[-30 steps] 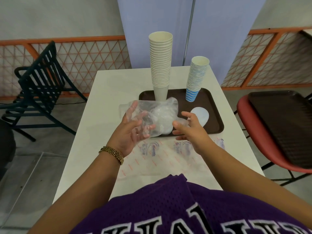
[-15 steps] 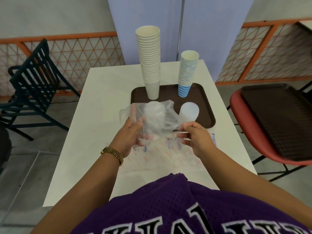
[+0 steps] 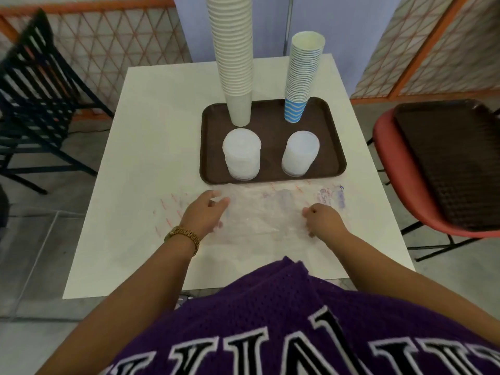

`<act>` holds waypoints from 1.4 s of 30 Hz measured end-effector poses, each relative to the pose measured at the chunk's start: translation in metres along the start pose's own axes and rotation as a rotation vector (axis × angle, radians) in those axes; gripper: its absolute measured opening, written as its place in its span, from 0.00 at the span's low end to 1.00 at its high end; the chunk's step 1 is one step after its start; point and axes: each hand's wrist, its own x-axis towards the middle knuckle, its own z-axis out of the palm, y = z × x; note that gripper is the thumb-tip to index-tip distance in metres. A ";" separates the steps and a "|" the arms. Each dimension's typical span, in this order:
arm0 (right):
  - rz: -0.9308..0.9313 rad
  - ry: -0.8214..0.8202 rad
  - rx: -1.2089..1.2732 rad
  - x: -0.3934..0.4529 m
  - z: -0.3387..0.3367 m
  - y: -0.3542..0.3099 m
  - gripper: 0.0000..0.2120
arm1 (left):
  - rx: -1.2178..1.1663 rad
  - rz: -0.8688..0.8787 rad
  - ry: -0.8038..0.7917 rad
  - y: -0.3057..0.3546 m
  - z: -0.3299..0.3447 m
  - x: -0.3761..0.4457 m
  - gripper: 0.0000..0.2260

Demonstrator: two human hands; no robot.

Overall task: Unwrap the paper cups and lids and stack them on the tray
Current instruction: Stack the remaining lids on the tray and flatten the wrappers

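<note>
Wrappers [image 3: 273, 212] are lying flat on the white table [image 3: 162, 136] just in front of you, long axis running left to right, between your body and the brown tray [image 3: 270, 115]. You are resting your left hand [image 3: 205, 213] on their left end with fingers loosely spread, gripping nothing that I can make out. Your right hand [image 3: 323, 219] is sitting on the right part, fingers curled under; whether they are pinching plastic I cannot tell. On the tray, the plain cup stack [image 3: 234, 58] and the blue-striped cup stack [image 3: 301, 77] are standing at the back, with two lid stacks [image 3: 241, 154] in front. Stacking is looking finished; both hands are equally near the wrappers for clearing them.
</note>
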 end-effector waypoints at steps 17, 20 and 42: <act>-0.732 -0.010 -0.622 0.026 0.093 -0.002 0.29 | 1.023 0.553 0.006 -0.066 0.084 0.039 0.28; -0.770 0.077 -0.784 0.039 0.089 0.016 0.31 | 0.992 0.586 0.048 -0.082 0.084 0.046 0.28; -0.499 0.232 -0.652 0.027 0.033 0.008 0.27 | 0.873 0.484 -0.034 -0.067 0.015 0.036 0.27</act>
